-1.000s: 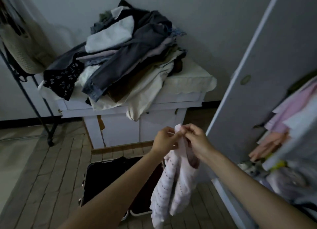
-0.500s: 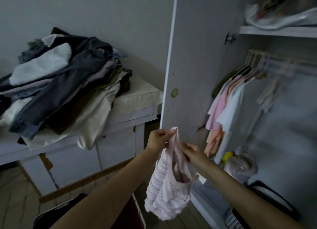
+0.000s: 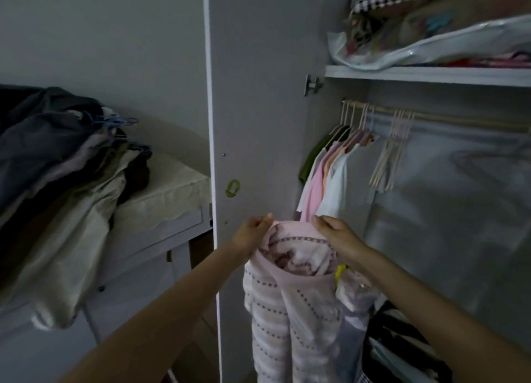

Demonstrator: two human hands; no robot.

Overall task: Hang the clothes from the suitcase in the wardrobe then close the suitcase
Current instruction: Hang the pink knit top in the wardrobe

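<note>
- Head view, nearest: the left hand and the right hand each pinch the top edge of a pale pink dotted garment, spreading its opening between them; the rest hangs down in front of the wardrobe.
- Just behind the left hand stands the open wardrobe door.
- Left of the door, a heap of dark and beige clothes lies on a white cabinet.
- Farther right, inside the wardrobe, pink and white tops hang on a rail beside empty hangers.
- Above, a shelf carries bagged bedding.
</note>
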